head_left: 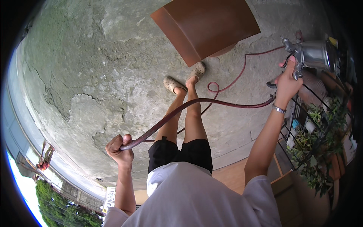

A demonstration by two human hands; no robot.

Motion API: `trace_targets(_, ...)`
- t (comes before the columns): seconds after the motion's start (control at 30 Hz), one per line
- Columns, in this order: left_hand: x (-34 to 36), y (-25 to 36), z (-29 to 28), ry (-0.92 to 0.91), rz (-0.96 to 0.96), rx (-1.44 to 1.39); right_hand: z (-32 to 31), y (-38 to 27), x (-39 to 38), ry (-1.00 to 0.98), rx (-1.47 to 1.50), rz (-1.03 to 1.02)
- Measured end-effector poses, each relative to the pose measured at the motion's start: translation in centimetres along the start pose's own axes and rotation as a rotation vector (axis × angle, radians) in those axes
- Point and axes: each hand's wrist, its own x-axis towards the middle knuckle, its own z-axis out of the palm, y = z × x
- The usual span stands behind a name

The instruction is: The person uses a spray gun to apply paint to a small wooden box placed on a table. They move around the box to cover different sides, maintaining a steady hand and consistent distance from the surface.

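My right hand (289,81) is closed round the grip of a silver spray gun (315,55) at the right, raised off the ground, with its metal cup pointing toward the right rim. From the base of the gun a dark red air hose (196,101) curves across in front of my legs. At the lower left my left hand (121,148) grips this hose in a fist. A brown box-like piece (215,26) with a smooth, glossy surface stands on the concrete ahead of my feet, apart from both hands.
More of the red hose lies looped on the rough concrete floor (113,68), beside my feet. Potted plants (314,147) and a dark metal rack crowd the right side. A pale wall (45,136) runs along the left. Wooden boards (234,172) are behind me.
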Motion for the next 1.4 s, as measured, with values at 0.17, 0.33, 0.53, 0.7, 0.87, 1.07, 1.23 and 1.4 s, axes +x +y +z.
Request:
trace_targets(0.17,0.6,-0.6,-0.8,0.085,-0.054,0.000,-1.0,-0.3,-7.0,-0.286,0.036,0.095)
trace_targets(0.33,1.0,-1.3,-1.7,0.138,-0.097,-0.005,-1.8,-1.8,-14.1,-0.587,0.138,0.112)
trace_targets(0.53,1.2,-1.9,-2.0,0.146,-0.099,-0.005,-2.7,-4.3,-17.7,-0.849,0.245,-0.026)
trace_targets(0.7,1.4,-1.2,-1.6,0.113,-0.078,-0.006,-1.3,-3.3,-14.8,-0.718,0.160,-0.035)
trace_targets(0.87,1.6,1.3,-0.2,0.050,-0.013,0.008,0.9,-0.1,-5.1,-0.277,-0.066,0.044)
trace_targets(1.07,4.1,4.4,2.0,-0.118,0.142,0.074,-0.7,2.0,4.0,0.128,-0.030,0.056)
trace_targets(1.23,8.3,4.8,1.9,-0.126,0.209,0.133,-2.3,3.0,1.5,0.088,0.081,0.105)
trace_targets(1.4,12.4,3.4,-0.4,-0.195,0.256,0.180,-2.6,2.7,-9.0,-0.170,0.129,0.222)
